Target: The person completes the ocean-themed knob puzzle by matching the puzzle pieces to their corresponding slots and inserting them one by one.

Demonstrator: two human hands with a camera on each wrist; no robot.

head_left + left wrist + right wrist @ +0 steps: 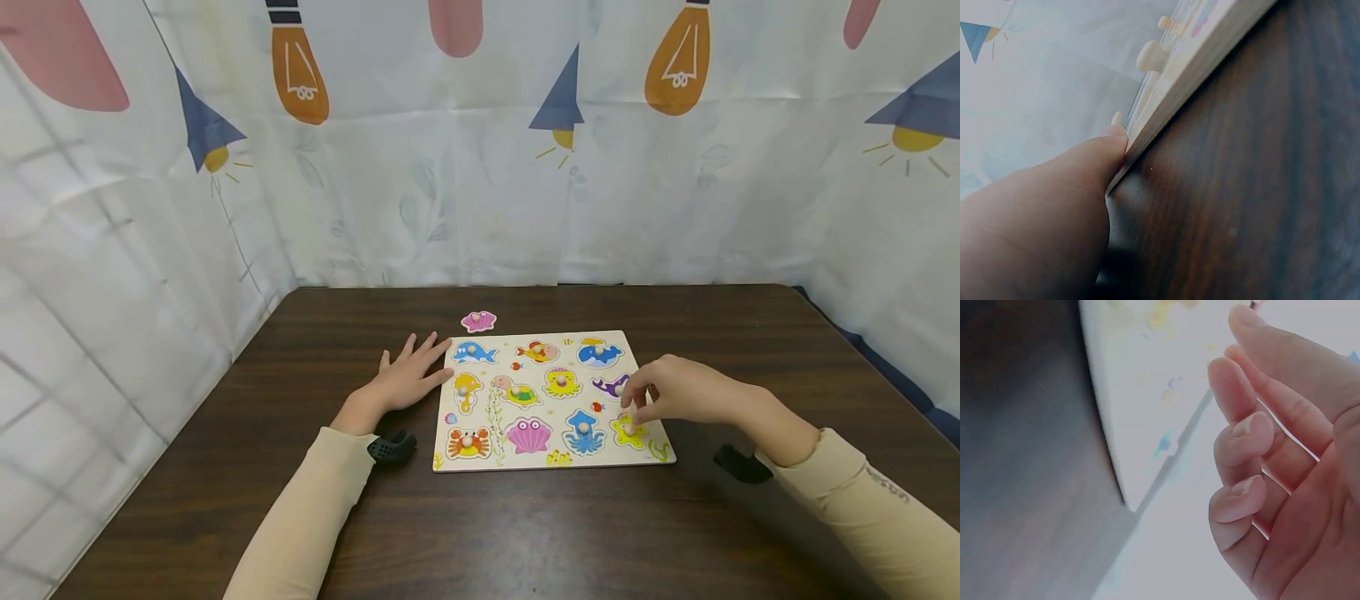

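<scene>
A wooden knob puzzle board [525,464] with sea-animal pieces lies on the table. My left hand [405,379] rests at its left edge, fingers spread; its thumb [1113,140] touches the edge in the left wrist view. Over the lower right corner hovers my right hand [678,387], fingers loosely bent close to the knob of the yellow starfish piece [625,433]. In the right wrist view, the thumb and fingers are apart with nothing visible between them. A pink shell piece [483,323] lies off the board, behind it. The board's shell picture [528,435] shows no knob.
The crab [468,442], squid [584,435], turtle [519,393] and octopus [562,383] pieces sit in the board. A dark brown wooden table [510,533] bears everything. Printed white curtains [480,192] hang behind and beside it.
</scene>
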